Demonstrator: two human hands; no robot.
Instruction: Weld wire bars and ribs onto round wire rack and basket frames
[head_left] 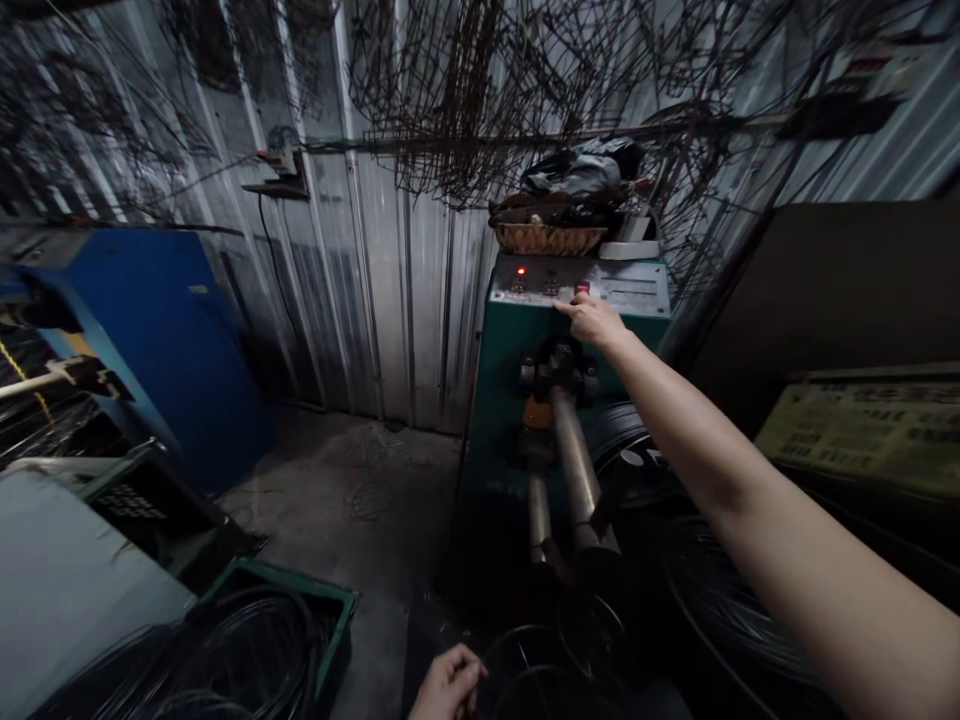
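My right hand (596,322) reaches to the sloped control panel (630,285) on top of a green machine (499,350). One finger stretches out toward the panel's lower edge, and the others are at or just below a red switch (582,287). Whether they press it is hard to make out. A red light (521,271) glows on the panel's left. Below the hand, two metal shafts (576,460) stick out from the machine. At the bottom, my left hand (452,684) has curled fingers beside dark wire-like loops (525,650); what it holds, if anything, is hidden.
A wicker basket (551,238) with dark bags sits on the machine. Black coils fill a green crate (337,600) at lower left. A blue machine (180,340) stands left. Coils (735,590) and a yellowish printed box (862,430) are right. Tangled wire (480,90) hangs on the wall.
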